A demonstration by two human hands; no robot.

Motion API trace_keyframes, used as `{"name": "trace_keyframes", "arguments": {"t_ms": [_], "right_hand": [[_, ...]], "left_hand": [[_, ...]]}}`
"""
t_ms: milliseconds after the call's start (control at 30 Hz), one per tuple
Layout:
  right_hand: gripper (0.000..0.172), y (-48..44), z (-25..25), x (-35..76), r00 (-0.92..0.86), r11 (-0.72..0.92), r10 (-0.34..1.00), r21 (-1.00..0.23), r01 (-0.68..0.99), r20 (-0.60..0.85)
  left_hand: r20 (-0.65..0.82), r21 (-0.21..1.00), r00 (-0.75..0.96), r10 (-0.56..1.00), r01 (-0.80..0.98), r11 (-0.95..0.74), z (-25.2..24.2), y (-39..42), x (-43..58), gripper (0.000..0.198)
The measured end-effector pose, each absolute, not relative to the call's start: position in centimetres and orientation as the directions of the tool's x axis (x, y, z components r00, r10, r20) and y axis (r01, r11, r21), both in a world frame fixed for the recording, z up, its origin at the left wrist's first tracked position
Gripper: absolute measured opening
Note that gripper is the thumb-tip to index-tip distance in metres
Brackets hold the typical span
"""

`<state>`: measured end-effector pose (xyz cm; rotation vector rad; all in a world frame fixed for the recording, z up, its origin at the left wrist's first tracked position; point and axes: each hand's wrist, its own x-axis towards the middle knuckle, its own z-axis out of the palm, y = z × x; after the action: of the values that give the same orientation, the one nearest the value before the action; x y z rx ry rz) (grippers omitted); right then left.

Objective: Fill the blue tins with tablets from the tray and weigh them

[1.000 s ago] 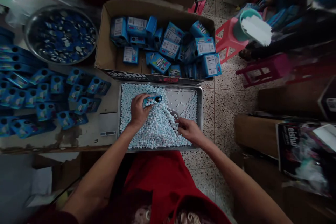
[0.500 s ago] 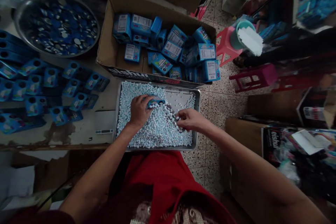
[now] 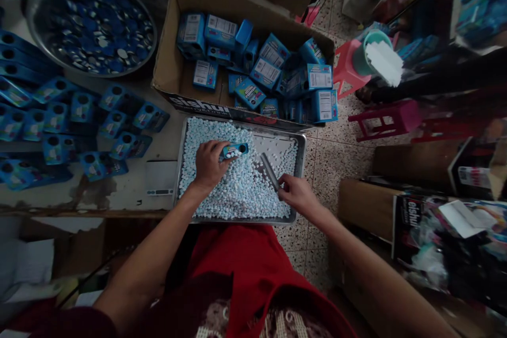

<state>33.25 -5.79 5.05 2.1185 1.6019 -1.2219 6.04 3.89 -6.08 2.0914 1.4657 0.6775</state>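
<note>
My left hand (image 3: 211,165) is closed around a small blue candy box (image 3: 240,149) with a dark round hole in its top. A few pale candies lie on the box beside the hole. Below it, white and light-blue candies (image 3: 225,190) fill much of a shallow metal tray (image 3: 303,169). At the tray's right side, my right hand (image 3: 297,193) grips one end of a narrow grey metal scoop (image 3: 269,170), which slants up and left over the candies. Its bowl shape is hard to make out.
Behind the tray stands a cardboard carton (image 3: 168,58) of blue boxes. To the left are a metal bowl (image 3: 39,37) of blue and silver discs, several upright blue boxes (image 3: 83,108) and a small flat scale (image 3: 160,177). Plastic stools (image 3: 400,119) stand on the right.
My right hand has drawn back slightly to the right and lower, and the scoop now shows without the candies it carried. The box stays in my left hand. The whole view has shifted a little.
</note>
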Motion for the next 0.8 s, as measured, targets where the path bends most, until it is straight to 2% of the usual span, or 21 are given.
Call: {"name": "trace_keyframes", "arguments": {"t_ms": [67,133,233,333,467,600,800], "right_hand": [[0.022,-8.0,1.0,32.8,0.164,-0.313,0.707,-0.096,0.945,-0.688],[0.028,-9.5,-2.8,31.3,0.164,-0.271,0.710,-0.050,0.961,-0.685],[0.031,-9.8,-6.9,27.9,0.077,-0.233,0.734,-0.143,0.962,-0.674],[0.027,-7.7,-9.1,24.9,0.054,-0.274,0.758,-0.242,0.931,-0.650],[0.024,-4.5,-10.3,24.1,0.036,-0.404,0.814,-0.520,0.752,-0.580],[0.024,-5.0,-9.0,26.0,0.000,-0.409,0.829,-0.607,0.682,-0.559],[0.022,-6.5,-2.1,28.8,-0.113,-0.376,0.845,-0.732,0.568,-0.522]], "left_hand": [[0.131,0.647,0.210,0.969,0.722,-0.244,-6.7,3.0,5.3,0.045],[0.145,0.671,0.101,0.984,0.721,-0.173,-7.7,2.0,4.9,0.045],[0.139,0.725,-0.038,0.990,0.685,-0.076,-9.4,1.0,5.3,0.043],[0.113,0.752,-0.119,0.986,0.660,-0.007,-10.7,0.9,6.4,0.043],[0.051,0.762,-0.126,0.991,0.646,0.043,-10.8,1.8,6.8,0.043],[0.034,0.762,-0.105,0.994,0.647,0.042,-9.2,2.9,5.7,0.041],[0.085,0.730,0.042,0.996,0.678,-0.091,-6.5,4.4,4.3,0.037]]}}
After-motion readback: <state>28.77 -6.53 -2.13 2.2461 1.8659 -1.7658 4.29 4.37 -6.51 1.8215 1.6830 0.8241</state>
